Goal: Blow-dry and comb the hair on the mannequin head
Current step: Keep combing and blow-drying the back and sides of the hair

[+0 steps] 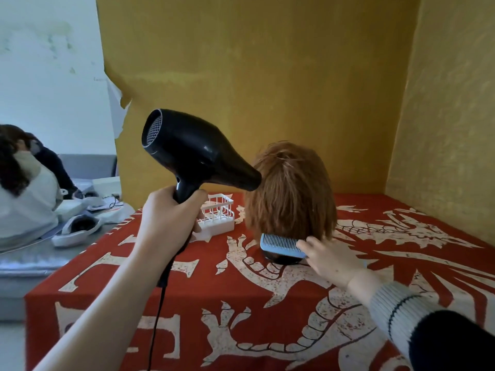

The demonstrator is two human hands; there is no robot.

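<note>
Right, from the head view I have the left hand [171, 218] wrapped tight round the handle of the black hair dryer [195, 151], nozzle just beside the mannequin head [290, 194] on the red-clothed bench [241, 303]. My right hand [332, 259] pinches the blue comb [281, 243], its teeth at the bottom ends of the ginger hair. Both jobs look midway: the crown remains ruffled, the lower lengths fairly smooth, so more passes are needed

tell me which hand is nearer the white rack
Left. The left hand, gripping the hair dryer, sits right beside the white rack; the right hand is across the mannequin head.
</note>
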